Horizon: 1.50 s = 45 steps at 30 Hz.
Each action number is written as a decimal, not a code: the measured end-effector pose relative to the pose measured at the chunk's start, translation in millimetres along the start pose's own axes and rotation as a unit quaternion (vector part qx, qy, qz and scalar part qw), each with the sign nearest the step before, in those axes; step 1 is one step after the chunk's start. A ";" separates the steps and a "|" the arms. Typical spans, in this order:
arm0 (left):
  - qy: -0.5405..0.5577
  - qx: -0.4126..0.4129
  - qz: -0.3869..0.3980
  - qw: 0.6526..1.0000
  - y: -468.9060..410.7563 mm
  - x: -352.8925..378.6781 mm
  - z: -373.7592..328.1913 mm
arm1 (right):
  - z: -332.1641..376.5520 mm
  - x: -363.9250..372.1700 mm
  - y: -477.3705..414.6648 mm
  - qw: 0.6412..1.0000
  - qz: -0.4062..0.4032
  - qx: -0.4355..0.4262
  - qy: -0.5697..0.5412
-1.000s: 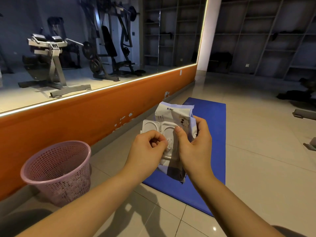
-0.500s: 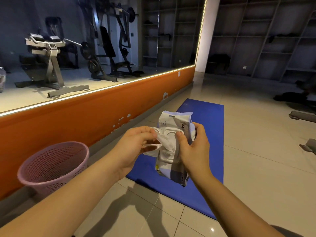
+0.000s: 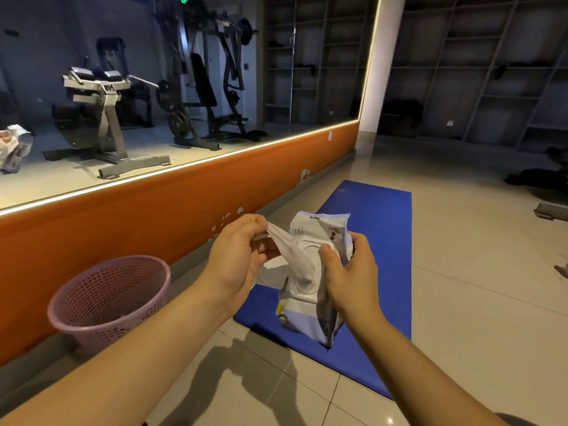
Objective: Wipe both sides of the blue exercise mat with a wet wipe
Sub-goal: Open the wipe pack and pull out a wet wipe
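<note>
The blue exercise mat (image 3: 381, 238) lies flat on the tiled floor, running away from me beside the orange wall. Above its near end I hold a white pack of wet wipes (image 3: 310, 309) with its plastic lid flipped open. My right hand (image 3: 350, 281) grips the pack's right side, thumb on its front. My left hand (image 3: 239, 259) pinches a white wet wipe (image 3: 289, 250) that stretches from the pack's opening up and left to my fingers.
A pink mesh waste basket (image 3: 107, 299) stands on the floor at the left against the orange wall (image 3: 123, 216). A large mirror above it reflects gym machines. Dark items lie on the floor at the far right (image 3: 550, 210). Shelves line the back wall.
My left hand has drawn the wipe up and left out of the pack, from a pinch at the opening to a long stretched strip. The right hand keeps gripping the pack.
</note>
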<state>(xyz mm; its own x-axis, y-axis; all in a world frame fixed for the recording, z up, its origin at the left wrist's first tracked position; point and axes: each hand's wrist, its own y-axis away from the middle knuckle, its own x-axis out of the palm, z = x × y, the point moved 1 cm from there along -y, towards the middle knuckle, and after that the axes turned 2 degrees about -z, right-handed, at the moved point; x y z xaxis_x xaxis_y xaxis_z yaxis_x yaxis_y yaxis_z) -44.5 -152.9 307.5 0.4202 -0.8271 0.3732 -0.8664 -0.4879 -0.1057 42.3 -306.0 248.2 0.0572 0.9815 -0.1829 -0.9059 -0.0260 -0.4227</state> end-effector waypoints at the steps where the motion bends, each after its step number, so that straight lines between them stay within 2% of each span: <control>1: 0.014 0.005 0.004 1.000 0.2 0.7 0.2 | -0.9 0.0 -0.3 1.000 0.001 0.005 -0.004; 7: 0.096 0.013 -0.015 0.995 -8.5 -5.6 -2.4 | -6.7 3.4 -4.6 0.997 0.008 0.064 -0.042; 8: 0.072 0.022 -0.011 0.997 -10.2 -6.8 -2.7 | -8.5 4.6 -4.6 0.995 0.011 0.083 -0.051; 12: -0.134 0.023 -0.011 0.991 -11.5 -6.7 2.9 | -14.3 6.0 0.0 0.989 0.022 0.134 -0.065; 16: -0.248 -0.059 0.015 0.967 -9.4 -6.8 13.0 | -11.8 4.1 1.5 0.995 0.025 0.095 -0.027; 19: -0.371 -0.056 0.031 0.927 -6.2 -10.1 21.4 | -9.9 3.4 1.0 0.997 0.027 0.066 -0.007; 22: -0.402 -0.020 0.059 0.913 -6.5 -13.5 20.2 | -10.0 3.6 2.3 0.998 0.037 0.042 0.022; 26: -0.414 0.102 0.083 0.901 -4.5 -8.2 5.1 | -12.1 10.1 10.1 0.997 0.062 0.016 0.051; 29: -0.388 0.137 0.080 0.908 -2.9 -6.2 0.7 | -16.2 13.2 11.3 0.996 0.063 0.038 0.041; 33: -0.297 0.145 0.021 0.943 -10.7 -15.4 -16.1 | -26.2 10.6 9.4 0.995 0.065 0.064 0.043; 37: -0.296 0.149 -0.016 0.943 -21.1 -35.1 -18.4 | -34.0 10.0 11.4 0.993 0.059 0.089 0.042; 42: -0.189 0.130 -0.198 0.953 -31.8 -53.2 -22.2 | -32.3 10.4 8.3 0.994 0.056 0.092 0.024; 45: -0.194 0.098 -0.208 0.954 -30.9 -53.0 -20.4 | -29.6 8.9 2.9 0.994 0.040 0.105 0.001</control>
<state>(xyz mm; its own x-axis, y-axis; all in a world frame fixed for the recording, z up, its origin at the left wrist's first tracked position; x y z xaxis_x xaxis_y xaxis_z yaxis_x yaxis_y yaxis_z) -45.5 -88.3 309.7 0.8177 -0.5729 0.0558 -0.5519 -0.8080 -0.2062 52.6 -303.0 219.1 -0.0185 0.9776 -0.2095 -0.9750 -0.0640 -0.2126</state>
